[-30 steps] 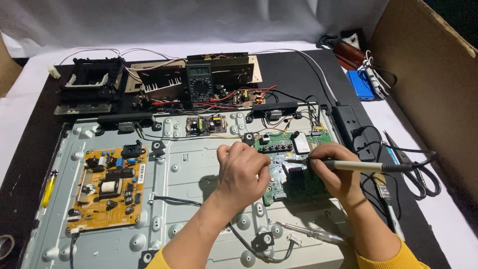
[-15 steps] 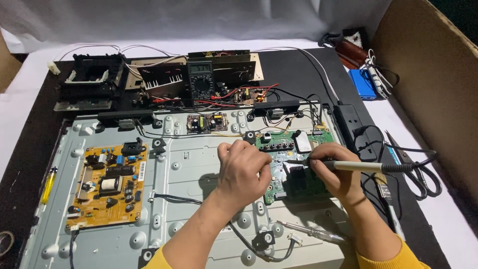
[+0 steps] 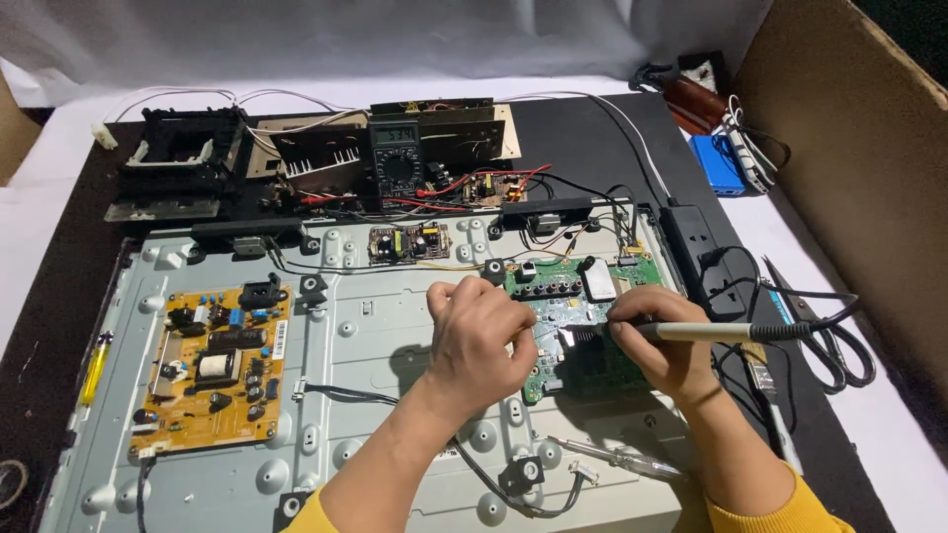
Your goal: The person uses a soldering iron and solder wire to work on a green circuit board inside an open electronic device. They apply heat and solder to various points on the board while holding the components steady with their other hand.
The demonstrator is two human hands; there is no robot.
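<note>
Soldering work on the green circuit board (image 3: pixel 583 336) is judged to be the step in hand. Nearest, the right hand (image 3: pixel 664 341) is seen clamped around a soldering iron (image 3: pixel 711 333), held like a pen, with its tip brought down onto the board just left of the fingers. The left hand (image 3: pixel 481 334) is curled shut beside it, thumb and fingertips pinched together over the board's left edge; whether something thin is gripped there cannot be told. The board lies directly beneath and between both hands, mounted on the grey metal back panel (image 3: pixel 385 336).

For the next move, a steady tip on one joint and a still left hand would be called for, judging by the close-packed parts.

Just below the right hand, one screwdriver (image 3: pixel 617 457) is laid on the panel. Well to the left of the left hand, one yellow-brown power board (image 3: pixel 212 365) is fixed. Beyond the hands, one small board (image 3: pixel 408 243) and one multimeter (image 3: pixel 396 163) are placed. Three circuit boards on the panel are counted in all, and two hands.
</note>
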